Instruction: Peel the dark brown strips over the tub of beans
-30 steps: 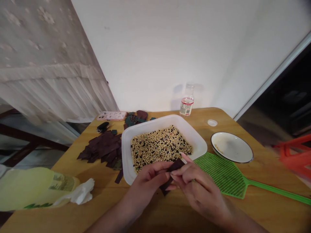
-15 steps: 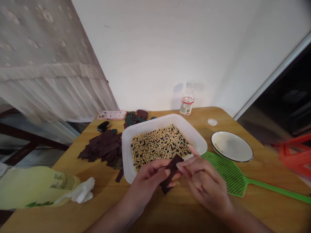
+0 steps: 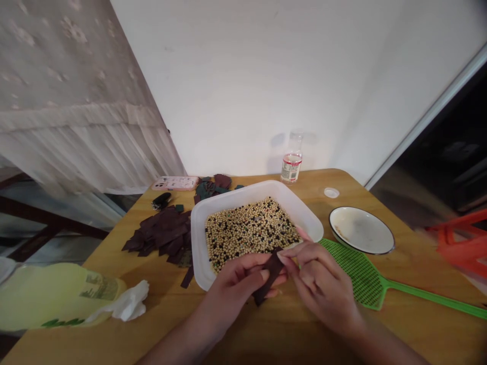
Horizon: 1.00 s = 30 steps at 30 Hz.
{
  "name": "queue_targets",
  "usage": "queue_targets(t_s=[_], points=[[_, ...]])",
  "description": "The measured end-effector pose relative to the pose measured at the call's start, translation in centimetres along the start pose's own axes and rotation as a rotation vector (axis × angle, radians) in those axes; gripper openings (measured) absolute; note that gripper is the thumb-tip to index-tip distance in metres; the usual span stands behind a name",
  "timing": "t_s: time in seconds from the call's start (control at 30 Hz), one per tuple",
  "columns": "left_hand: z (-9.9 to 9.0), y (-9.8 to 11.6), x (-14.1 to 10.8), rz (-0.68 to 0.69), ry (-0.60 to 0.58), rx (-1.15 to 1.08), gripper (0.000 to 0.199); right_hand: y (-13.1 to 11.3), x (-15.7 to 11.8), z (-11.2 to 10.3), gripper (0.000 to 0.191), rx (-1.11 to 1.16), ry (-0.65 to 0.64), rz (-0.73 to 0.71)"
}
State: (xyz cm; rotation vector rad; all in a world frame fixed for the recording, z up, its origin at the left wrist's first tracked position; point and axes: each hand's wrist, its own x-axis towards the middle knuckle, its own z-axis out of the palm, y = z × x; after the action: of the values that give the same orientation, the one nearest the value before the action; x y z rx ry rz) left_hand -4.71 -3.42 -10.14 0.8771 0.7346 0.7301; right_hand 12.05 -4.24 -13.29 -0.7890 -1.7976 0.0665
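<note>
A dark brown flat strip (image 3: 269,276) is held between my two hands at the near edge of a white plastic tub (image 3: 200,228). My left hand (image 3: 241,281) is closed on the strip, its thumb lying on top. At the strip's upper right edge, my right hand (image 3: 319,279) pinches with thumb and fingertips. Small beige and black beads (image 3: 247,223) with a few coloured ones fill the tub's bottom. Left of the tub lies a pile of similar dark brown pieces (image 3: 162,230). What the beads and strips are made of I cannot tell.
A green fly swatter (image 3: 357,274) and a white enamel plate (image 3: 361,229) lie to the right. Behind stand a clear bottle (image 3: 291,165) and a white cap (image 3: 331,192). A phone (image 3: 175,183), a black key fob (image 3: 162,199) and a yellow-green container (image 3: 57,294) with tissue (image 3: 131,301) are left.
The strip has tilted slightly and its upper end sits a little lower, closer to my right fingertips. Both hands stay in nearly the same place. The view has shifted slightly.
</note>
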Motion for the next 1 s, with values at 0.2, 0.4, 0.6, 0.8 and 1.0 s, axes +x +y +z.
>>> queue_targets(t_s=[0.2, 0.4, 0.6, 0.8, 1.0], points=[[0.05, 0.15, 0.11, 0.008, -0.021, 0.041, 0.023, -0.06, 0.03, -0.03, 0.028, 0.028, -0.032, 0.019], [-0.13, 0.07, 0.13, 0.039, -0.045, 0.029, 0.024, -0.19, -0.12, 0.18, 0.028, 0.050, -0.047, 0.017], [-0.03, 0.06, 0.06, -0.010, -0.061, 0.089, 0.026, -0.19, -0.10, 0.06, 0.029, -0.004, -0.002, 0.010], [0.01, 0.25, -0.10, -0.026, -0.056, 0.116, 0.026, -0.07, 0.21, -0.02, 0.029, -0.016, -0.018, 0.015], [0.00, 0.33, -0.14, -0.020, -0.086, 0.185, 0.027, -0.22, 0.13, -0.02, 0.027, -0.001, -0.039, 0.025]])
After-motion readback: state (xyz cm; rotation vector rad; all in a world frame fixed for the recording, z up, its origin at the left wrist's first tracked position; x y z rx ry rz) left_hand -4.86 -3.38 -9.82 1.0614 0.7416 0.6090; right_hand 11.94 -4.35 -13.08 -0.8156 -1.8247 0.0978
